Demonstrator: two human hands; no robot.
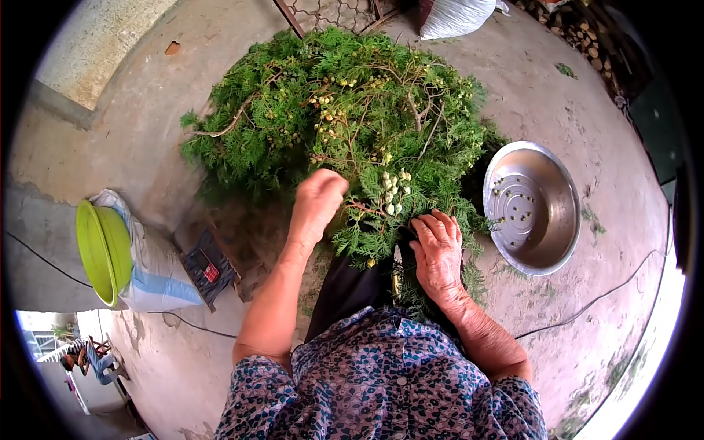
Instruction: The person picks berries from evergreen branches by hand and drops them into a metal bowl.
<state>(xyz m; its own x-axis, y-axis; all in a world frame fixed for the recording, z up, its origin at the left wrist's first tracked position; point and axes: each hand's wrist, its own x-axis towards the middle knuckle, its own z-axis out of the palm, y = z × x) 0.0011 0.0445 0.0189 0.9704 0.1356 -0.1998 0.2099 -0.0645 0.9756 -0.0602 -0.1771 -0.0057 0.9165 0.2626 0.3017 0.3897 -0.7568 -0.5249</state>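
A big heap of green conifer branches [279, 110] with small yellowish cones lies in front of my knees. My left hand [320, 194] is at the near edge of the heap, its fingers curled in; what they hold, if anything, is hidden. On my lap rests a sprig with pale green cones [394, 192]. My right hand [438, 238] lies beside this sprig over my thigh, fingers bent and close together at its foliage; a grip on a stem cannot be made out. To the right, a metal basin [543, 220] holds several small green cones.
At the left, a yellow-green tub [95, 253] leans by a white sack [158, 275], near a dark box with a red item [211, 271]. A white bag [455, 18] and stacked firewood [587, 40] are at the back. Cables cross the floor. A person [99, 363] is far left.
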